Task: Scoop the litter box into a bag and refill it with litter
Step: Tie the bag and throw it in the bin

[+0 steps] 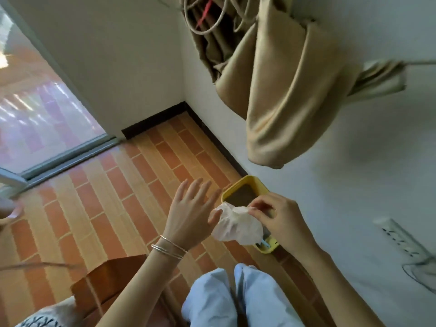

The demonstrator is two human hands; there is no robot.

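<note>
Bag (238, 226): white, crumpled, seemingly thin plastic, pinched by right hand (274, 218).

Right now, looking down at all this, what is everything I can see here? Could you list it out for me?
litter box: one, yellow, on the floor against the right wall
litter: brown, inside the litter box
bag: one, whitish plastic, held over the litter box
scoop: one, pale blue, only a tip showing at the litter box's near end
curtain: one, beige, bunched on the right wall
floor: orange brick-pattern tiles
glass door: one, far left
power strip: one, white, on the right wall
bracelets: silver, on the left wrist
knees: two, light blue trousers, bottom centre
left hand: open, fingers spread, thumb by the bag
right hand: pinches the bag's top
</note>
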